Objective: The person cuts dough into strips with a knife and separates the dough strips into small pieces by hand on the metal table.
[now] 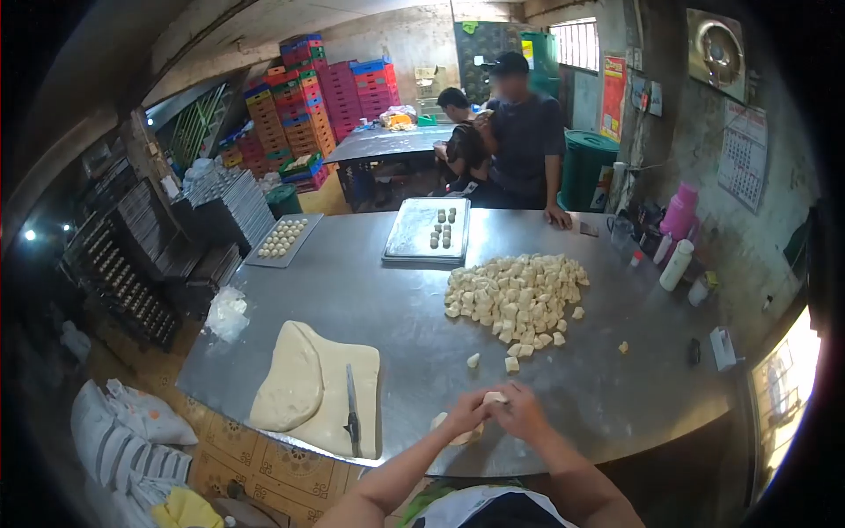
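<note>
Both hands point(524, 417) meet over the counter point(405, 304), right of the dough slab point(289, 383). A dough pile point(518, 299) lies farther back, also right of the slab; a knife point(353, 415) lies on the slab. The hands grip one small dough piece point(495, 398).

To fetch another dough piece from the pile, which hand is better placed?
Probably the right hand. Both hands meet at one dough piece, but the pile lies ahead, with a stray piece just beyond the right hand. The left hand is farther left, by more dough.
</note>
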Demonstrator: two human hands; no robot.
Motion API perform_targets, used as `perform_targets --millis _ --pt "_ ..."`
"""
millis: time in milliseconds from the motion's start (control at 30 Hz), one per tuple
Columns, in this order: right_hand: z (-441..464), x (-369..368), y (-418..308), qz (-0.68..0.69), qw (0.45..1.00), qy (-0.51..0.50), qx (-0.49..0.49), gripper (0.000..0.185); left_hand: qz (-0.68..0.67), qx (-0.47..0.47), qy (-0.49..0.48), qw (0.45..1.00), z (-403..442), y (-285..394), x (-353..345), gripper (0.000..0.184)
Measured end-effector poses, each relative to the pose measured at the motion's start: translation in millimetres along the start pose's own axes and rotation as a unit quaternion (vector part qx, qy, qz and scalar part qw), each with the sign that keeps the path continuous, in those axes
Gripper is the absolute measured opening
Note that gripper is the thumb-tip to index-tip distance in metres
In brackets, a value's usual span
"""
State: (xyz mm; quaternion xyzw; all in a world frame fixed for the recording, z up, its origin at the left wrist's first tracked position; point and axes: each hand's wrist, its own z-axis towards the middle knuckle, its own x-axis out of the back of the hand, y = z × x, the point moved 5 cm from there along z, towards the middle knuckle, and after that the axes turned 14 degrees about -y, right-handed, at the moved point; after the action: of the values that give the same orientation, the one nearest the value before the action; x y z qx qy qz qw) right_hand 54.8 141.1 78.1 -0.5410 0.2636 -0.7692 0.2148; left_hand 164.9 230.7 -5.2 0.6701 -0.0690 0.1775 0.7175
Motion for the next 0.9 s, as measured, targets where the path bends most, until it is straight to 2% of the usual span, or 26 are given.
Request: perform_targets --millis 67,100,133,167,200,233,267,300,333,367,400,467,500,567,600,633,667,733,767,800,833,867,900 --pt "-6 -3 27 -0.002 0.999 0.005 -0.049 0.038 0.138 0.058 -0.027 0.988 0 9 -26 0.037" --pt "-6 -7 51 -0.045 0.992 -0.046 -0.111 0.04 0.21 0.084 -0.035 0.973 2 14 -32 0.038" --pt "-11 -12 73 -0.084 0.977 -0.097 -0.173 0.043 0.212 0.081 -0.039 0.973 1 20 -36 0.038" --pt "-12 -10 84 -0.122 0.954 -0.143 -0.234 0.046 0.153 0.045 -0.041 0.986 2 26 -36 0.038" --pt "-19 -10 87 -0.118 0.953 -0.139 -0.24 0.046 0.09 0.014 -0.046 0.995 -4 31 -39 0.039" --pt "-26 -12 82 -0.134 0.966 -0.092 -0.201 0.045 0.022 -0.01 -0.051 0.998 -16 34 -43 0.039" --pt "-26 -3 77 -0.157 0.974 -0.042 -0.156 0.045 0.022 -0.011 -0.053 0.998 -16 28 -39 0.039" --pt "-25 7 73 -0.182 0.977 0.012 -0.109 0.044 0.059 0.018 0.004 0.998 -10 17 -23 0.039" --pt "-27 7 69 -0.183 0.976 0.017 -0.114 0.044 0.095 0.05 0.056 0.993 -8 17 -13 0.038" --pt "-24 0 59 -0.104 0.993 -0.014 -0.046 0.043 0.097 0.046 0.05 0.993 -1 20 -13 0.038" --pt "-17 -4 48 -0.026 0.998 -0.041 0.026 0.042 0.147 -0.039 0.098 0.984 8 33 -6 0.038" --pt "-11 2 29 0.015 0.998 -0.031 0.051 0.043 0.225 -0.194 0.189 0.936 2 60 -11 0.038" --pt "-9 8 20 0.054 0.995 -0.023 0.082 0.044 0.221 -0.191 0.186 0.938 -2 56 -17 0.038" --pt "-13 10 18 0.092 0.989 -0.01 0.112 0.045 0.012 -0.006 0.127 0.992 -3 15 -19 0.037" --pt "-14 4 31 0.055 0.998 -0.013 0.036 0.042 -0.093 0.086 0.092 0.988 -1 2 -25 0.037" --pt "-19 -5 44 0.021 0.999 -0.019 -0.042 0.04 -0.095 0.088 0.089 0.988 -4 1 -31 0.037" --pt "-20 -9 55 -0.015 0.993 -0.026 -0.116 0.038 0.02 0.13 0.024 0.991 -6 7 -41 0.038" --pt "-16 -4 78 -0.017 0.986 -0.065 -0.153 0.035 0.251 0.201 -0.104 0.941 -5 16 -54 0.038" --pt "-15 0 91 -0.014 0.976 -0.1 -0.194 0.032 0.255 0.196 -0.109 0.94 -5 18 -50 0.038" --pt "-24 -5 99 -0.008 0.961 -0.141 -0.239 0.029 0.164 0.165 -0.081 0.969 -15 20 -45 0.038" --pt "-27 -6 98 -0.009 0.96 -0.14 -0.244 0.029 0.071 0.131 -0.048 0.988 -22 22 -39 0.037" --pt "-20 -1 87 -0.028 0.982 -0.082 -0.167 0.029 -0.021 0.094 -0.011 0.995 -22 22 -32 0.036" --pt "-18 -4 72 -0.044 0.994 -0.026 -0.092 0.028 -0.023 0.096 -0.014 0.995 -26 20 -34 0.036"
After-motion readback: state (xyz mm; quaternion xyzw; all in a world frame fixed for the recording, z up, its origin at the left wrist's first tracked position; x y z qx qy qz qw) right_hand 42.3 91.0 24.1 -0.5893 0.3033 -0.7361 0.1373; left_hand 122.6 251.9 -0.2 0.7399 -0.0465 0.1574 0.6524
